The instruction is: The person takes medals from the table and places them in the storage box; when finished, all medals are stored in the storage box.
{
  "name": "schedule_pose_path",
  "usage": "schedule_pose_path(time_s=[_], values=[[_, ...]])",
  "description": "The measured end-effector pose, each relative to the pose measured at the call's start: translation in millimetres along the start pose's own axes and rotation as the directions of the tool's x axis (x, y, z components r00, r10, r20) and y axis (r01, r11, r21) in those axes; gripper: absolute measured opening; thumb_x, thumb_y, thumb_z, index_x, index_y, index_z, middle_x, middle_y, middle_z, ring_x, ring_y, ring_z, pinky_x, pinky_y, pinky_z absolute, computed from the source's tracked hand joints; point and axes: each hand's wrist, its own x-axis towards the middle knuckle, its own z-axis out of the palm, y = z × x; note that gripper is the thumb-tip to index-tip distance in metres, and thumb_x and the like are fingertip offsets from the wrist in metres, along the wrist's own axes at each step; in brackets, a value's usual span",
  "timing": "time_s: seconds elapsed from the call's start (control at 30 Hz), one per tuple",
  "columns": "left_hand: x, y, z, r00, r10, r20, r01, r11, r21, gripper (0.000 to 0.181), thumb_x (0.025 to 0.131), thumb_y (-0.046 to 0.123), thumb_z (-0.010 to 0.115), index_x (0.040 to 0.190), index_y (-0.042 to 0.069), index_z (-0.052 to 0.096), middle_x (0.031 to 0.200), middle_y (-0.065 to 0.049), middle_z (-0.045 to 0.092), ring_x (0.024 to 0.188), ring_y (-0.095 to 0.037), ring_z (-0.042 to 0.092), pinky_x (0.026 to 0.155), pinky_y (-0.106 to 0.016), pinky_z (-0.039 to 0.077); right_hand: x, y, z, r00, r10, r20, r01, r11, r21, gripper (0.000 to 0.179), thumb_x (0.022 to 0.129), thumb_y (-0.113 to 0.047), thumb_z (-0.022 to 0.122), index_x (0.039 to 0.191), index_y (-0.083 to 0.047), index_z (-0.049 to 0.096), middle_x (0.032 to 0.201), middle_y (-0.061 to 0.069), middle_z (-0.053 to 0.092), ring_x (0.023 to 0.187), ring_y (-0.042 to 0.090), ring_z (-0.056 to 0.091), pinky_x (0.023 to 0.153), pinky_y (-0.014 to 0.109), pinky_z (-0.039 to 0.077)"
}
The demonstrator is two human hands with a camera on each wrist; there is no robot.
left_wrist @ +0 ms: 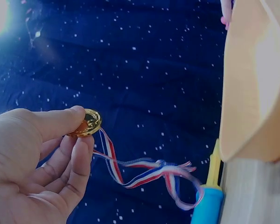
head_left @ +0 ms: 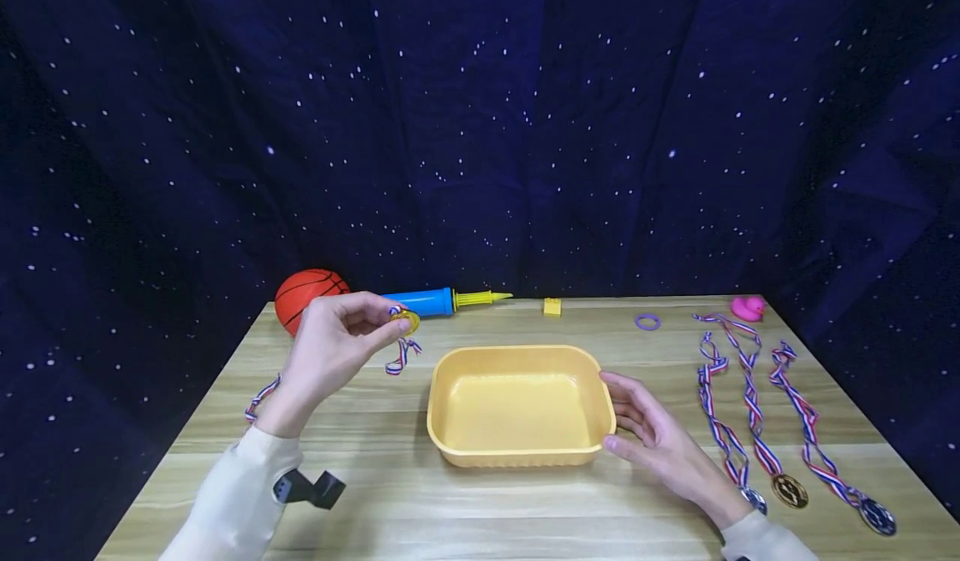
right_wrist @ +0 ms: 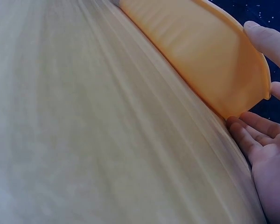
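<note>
My left hand (head_left: 335, 348) pinches a gold medal (left_wrist: 88, 123) between thumb and fingertips, raised over the table to the left of the basin. Its knotted red, white and blue ribbon (left_wrist: 139, 179) dangles free. The yellow plastic basin (head_left: 517, 458) stands upright on the table with nothing inside. At the basin's right end is my right hand (head_left: 656, 440), the thumb against the rim near the front corner and the other fingers extended along the end wall. In the right wrist view those fingertips (right_wrist: 238, 123) reach low, by the basin's base.
Three medals on ribbons lie at the right, including a gold one (head_left: 790, 491). Along the back are a red basketball (head_left: 311, 294), a blue pump (head_left: 427, 302), a yellow block (head_left: 552, 307), a purple ring (head_left: 647, 322) and a pink duck (head_left: 747, 308). Another ribbon (head_left: 262, 396) lies behind my left wrist.
</note>
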Motion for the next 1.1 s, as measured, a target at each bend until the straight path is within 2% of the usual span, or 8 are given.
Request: schedule_pose_path(time_s=[0.33,0.5,0.77,1.1], values=[[13.7,17.7,22.6,0.998,0.036,0.058,-0.035,0.999,-0.016,0.017,0.089,0.017,0.097,0.101,0.014,0.086,0.094,-0.001,0.084,0.081,-0.016,0.079,0.073,-0.023,0.063,0.2,0,-1,1.000,0.002,-0.002,-0.002,1.000,-0.007,0.081,0.102,0.009,0.072,0.172,-0.005,0.034,0.158,0.032,0.052,0.141,0.026,0.062,0.118,0.023,0.050],[19.3,27.1,37.0,0.993,0.070,0.099,-0.063,0.996,-0.069,0.017,0.088,0.013,0.097,0.102,0.013,0.087,0.095,-0.001,0.084,0.082,-0.016,0.081,0.075,-0.024,0.065,0.2,0,-2,1.000,0.008,-0.004,-0.008,1.000,-0.006,0.081,0.101,0.009,0.072,0.172,-0.006,0.034,0.158,0.031,0.052,0.141,0.027,0.062,0.118,0.023,0.050],[23.9,36.2,61.3,0.976,0.128,0.176,-0.099,0.982,-0.164,0.017,0.090,0.004,0.093,0.104,0.010,0.087,0.096,-0.001,0.084,0.084,-0.017,0.082,0.079,-0.029,0.068,1.5,0,-1,1.000,0.020,-0.008,-0.020,1.000,-0.006,0.081,0.101,0.008,0.073,0.171,-0.006,0.035,0.158,0.031,0.052,0.141,0.026,0.062,0.118,0.023,0.050],[25.3,37.7,95.6,0.960,0.106,0.260,-0.061,0.982,-0.178,0.020,0.090,0.002,0.092,0.109,0.006,0.086,0.094,-0.003,0.085,0.083,-0.016,0.082,0.076,-0.029,0.068,0.3,1,-1,0.999,0.034,-0.009,-0.034,0.999,-0.008,0.081,0.101,0.007,0.073,0.171,-0.006,0.035,0.158,0.031,0.053,0.140,0.027,0.062,0.117,0.023,0.050]])
